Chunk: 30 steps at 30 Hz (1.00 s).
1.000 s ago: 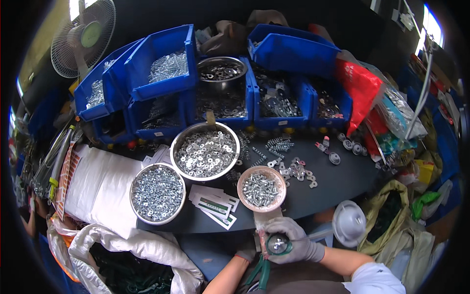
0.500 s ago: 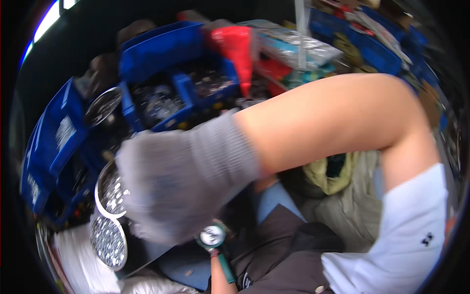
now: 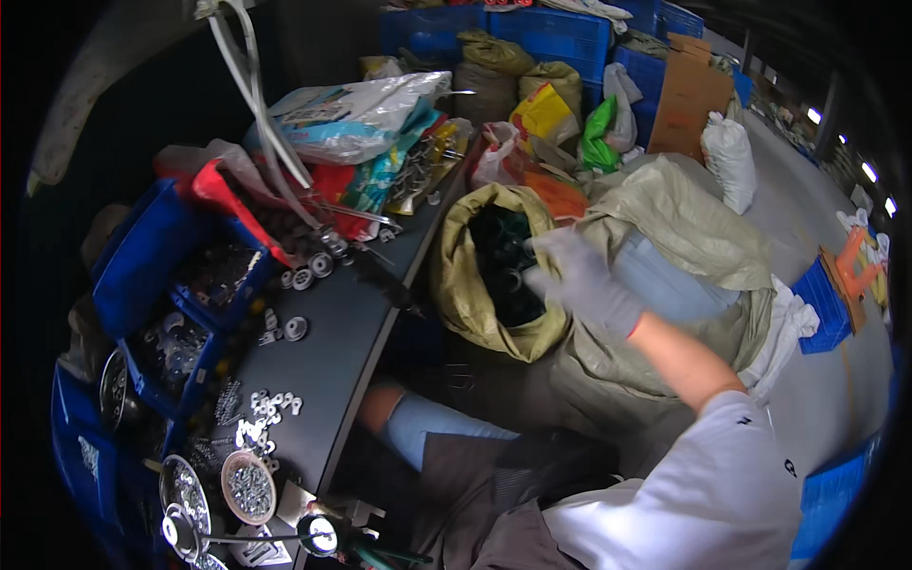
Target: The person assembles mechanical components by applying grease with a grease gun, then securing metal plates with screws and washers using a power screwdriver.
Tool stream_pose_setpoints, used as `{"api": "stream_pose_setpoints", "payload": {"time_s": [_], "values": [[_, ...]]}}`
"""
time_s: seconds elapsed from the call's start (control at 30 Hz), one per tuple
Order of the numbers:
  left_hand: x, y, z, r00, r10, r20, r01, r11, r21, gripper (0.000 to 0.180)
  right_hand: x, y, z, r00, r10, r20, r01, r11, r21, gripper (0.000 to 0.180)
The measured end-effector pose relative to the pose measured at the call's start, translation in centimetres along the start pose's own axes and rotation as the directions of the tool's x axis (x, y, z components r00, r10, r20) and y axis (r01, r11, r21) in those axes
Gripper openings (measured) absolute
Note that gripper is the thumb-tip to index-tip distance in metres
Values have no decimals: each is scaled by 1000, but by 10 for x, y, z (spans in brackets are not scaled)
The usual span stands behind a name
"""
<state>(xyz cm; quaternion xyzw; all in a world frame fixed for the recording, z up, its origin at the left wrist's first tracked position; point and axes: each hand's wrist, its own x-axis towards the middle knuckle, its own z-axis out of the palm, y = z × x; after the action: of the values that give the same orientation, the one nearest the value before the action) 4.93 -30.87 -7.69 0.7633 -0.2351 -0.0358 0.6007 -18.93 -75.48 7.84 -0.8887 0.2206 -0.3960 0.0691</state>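
Note:
My right hand point(image 3: 594, 285), in a grey glove, reaches out over the right rim of a yellowish woven sack point(image 3: 451, 294). Its fingers look apart, with nothing plainly between them, though they are slightly blurred. Inside the sack lie several dark green, round-mouthed pieces point(image 3: 499, 237), just beside my fingertips. My left hand is out of view. At the bench's near end stands a round white-faced part point(image 3: 323, 535) with dark green pieces around it.
Along the dark bench point(image 3: 323, 380) lie small white parts point(image 3: 271, 408), screws in a round dish point(image 3: 249, 486) and blue bins point(image 3: 171, 356). A metallic bag point(image 3: 351, 114) sits at the back. Right of the open sack is a large beige sack point(image 3: 684, 209); a blue crate point(image 3: 822, 304) stands farther right.
My view has swung right, from the bins to the sacks. My right hand has moved from above the dishes on the left across to the yellowish sack.

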Motion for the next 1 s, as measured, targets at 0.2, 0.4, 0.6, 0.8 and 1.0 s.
{"api": "stream_pose_setpoints", "payload": {"time_s": [0.2,0.4,0.6,0.8,1.0], "values": [[-3,-2,-4,999,-39,-3,39,997,70,34,-222,264,-142,625,776,87,-415,424,-805,40],[-38,2,-18,990,-98,-102,111,984,138,35,-244,287,-169,435,894,102,-459,318,-830,61],[-65,20,-37,954,-108,-281,159,973,166,35,-159,182,-140,681,728,80,-472,520,-712,66],[-54,88,-20,940,255,-226,-112,858,501,71,-34,35,-43,958,267,106,-270,963,10,70],[-9,75,6,940,237,-247,-97,876,472,72,109,-241,-36,959,-258,-119,147,93,985,75]]}}
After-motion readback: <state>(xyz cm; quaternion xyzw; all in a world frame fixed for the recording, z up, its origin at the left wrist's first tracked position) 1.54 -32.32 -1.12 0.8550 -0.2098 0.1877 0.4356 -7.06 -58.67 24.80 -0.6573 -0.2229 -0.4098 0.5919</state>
